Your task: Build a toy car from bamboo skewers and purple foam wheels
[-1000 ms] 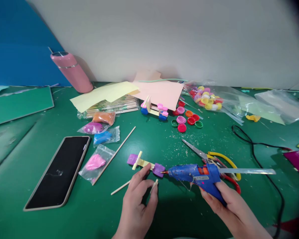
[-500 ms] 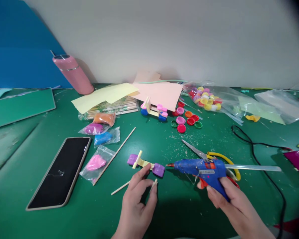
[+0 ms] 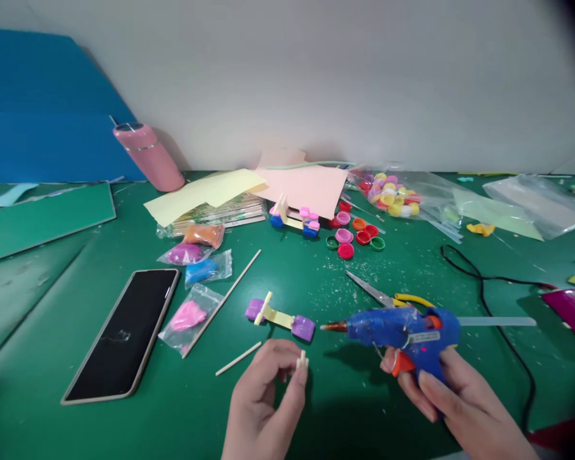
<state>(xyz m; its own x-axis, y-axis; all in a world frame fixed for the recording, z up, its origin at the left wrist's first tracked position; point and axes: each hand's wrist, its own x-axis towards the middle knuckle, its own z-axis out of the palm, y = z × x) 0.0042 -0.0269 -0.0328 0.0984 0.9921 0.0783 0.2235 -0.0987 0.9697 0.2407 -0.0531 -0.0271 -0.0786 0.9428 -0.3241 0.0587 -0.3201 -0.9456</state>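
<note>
Between thumb and fingertips, my left hand (image 3: 271, 396) pinches a small pale stick piece (image 3: 302, 360). My right hand (image 3: 453, 390) grips a blue glue gun (image 3: 402, 329) by its handle, a finger at the orange trigger. A clear glue stick (image 3: 498, 321) juts from its back, and its nozzle points left, above and to the right of the pinched piece. Just beyond my left hand lies a small model of pale yellow strips with purple end blocks (image 3: 280, 317), untouched. A short wooden stick (image 3: 238, 358) rests left of that hand.
A phone (image 3: 124, 332), bags of coloured clay (image 3: 189, 317) and a long stick (image 3: 223, 300) are to the left. Scissors (image 3: 371, 289) lie behind the glue gun. Farther back are a blue-wheeled model (image 3: 294, 220), bottle caps (image 3: 345, 236), paper and a pink bottle (image 3: 151, 156). A black cord (image 3: 482, 287) runs at right.
My left hand has drawn back from the purple-ended model, keeping the small piece pinched. The glue gun has lifted off the table, now nearer to me.
</note>
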